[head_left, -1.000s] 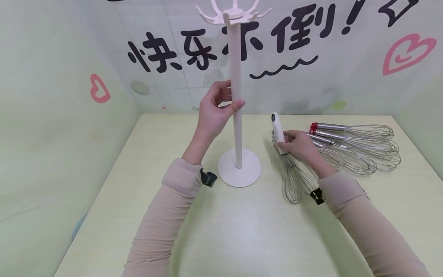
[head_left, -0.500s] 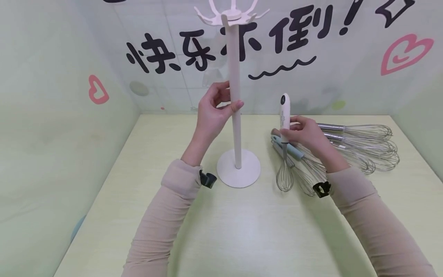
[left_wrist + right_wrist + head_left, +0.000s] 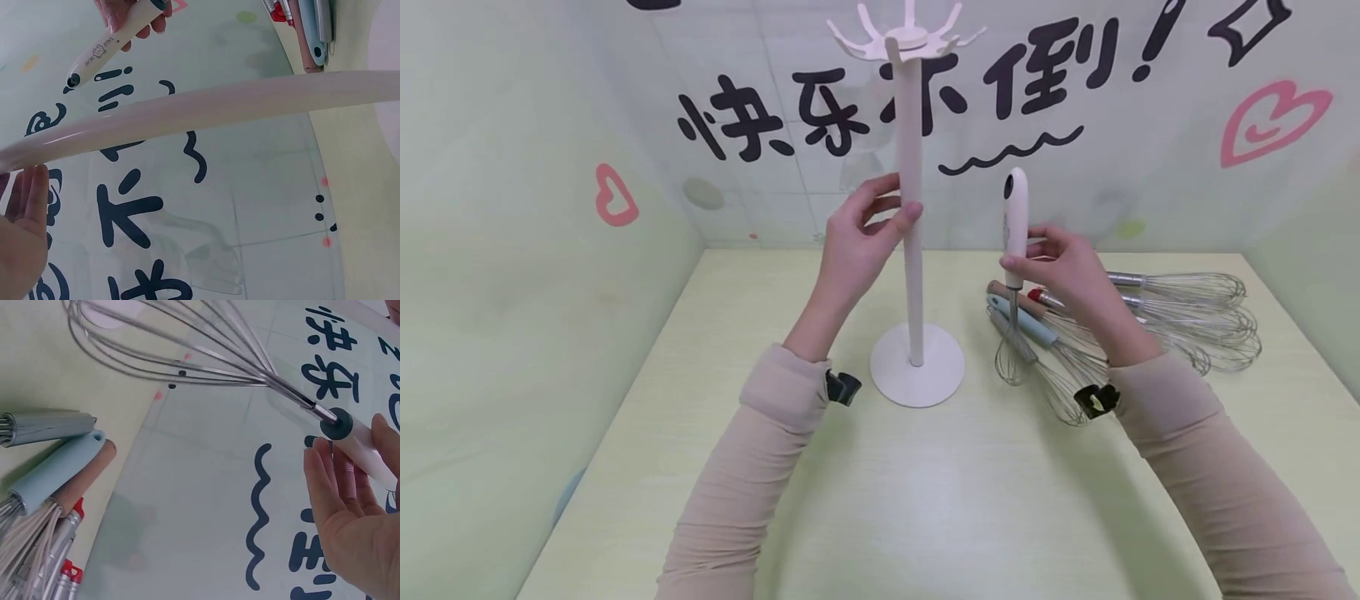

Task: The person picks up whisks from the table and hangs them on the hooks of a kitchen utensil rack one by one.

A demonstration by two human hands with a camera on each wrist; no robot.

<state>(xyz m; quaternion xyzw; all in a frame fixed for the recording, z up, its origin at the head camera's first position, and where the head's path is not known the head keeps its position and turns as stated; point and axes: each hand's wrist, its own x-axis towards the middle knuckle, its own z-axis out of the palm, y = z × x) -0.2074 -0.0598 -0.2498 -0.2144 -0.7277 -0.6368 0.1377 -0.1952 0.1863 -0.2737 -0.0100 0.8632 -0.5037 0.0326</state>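
My left hand (image 3: 861, 242) grips the pole of a white rack (image 3: 911, 142) that stands upright on a round base (image 3: 917, 387) and carries curved hooks (image 3: 917, 37) at its top. In my right hand (image 3: 1063, 267) a whisk (image 3: 1016, 217) is pinched by its white handle, near where the wires begin. The handle points up and the wire loops hang down over the other whisks. In the right wrist view the whisk's wire loops (image 3: 206, 350) spread toward the upper left. The left wrist view shows the pole (image 3: 206, 103) passing between both hands.
On the right of the table lie several more whisks, among them one with a light blue handle (image 3: 1022, 319), one with a brown handle (image 3: 87, 472) and steel ones (image 3: 1195, 321) with red ends. A wall (image 3: 812, 200) with black lettering rises behind the table.
My right hand has lifted the white-handled whisk up from the pile and turned it more upright. My left hand stays on the pole, its thumb shifted slightly upward.
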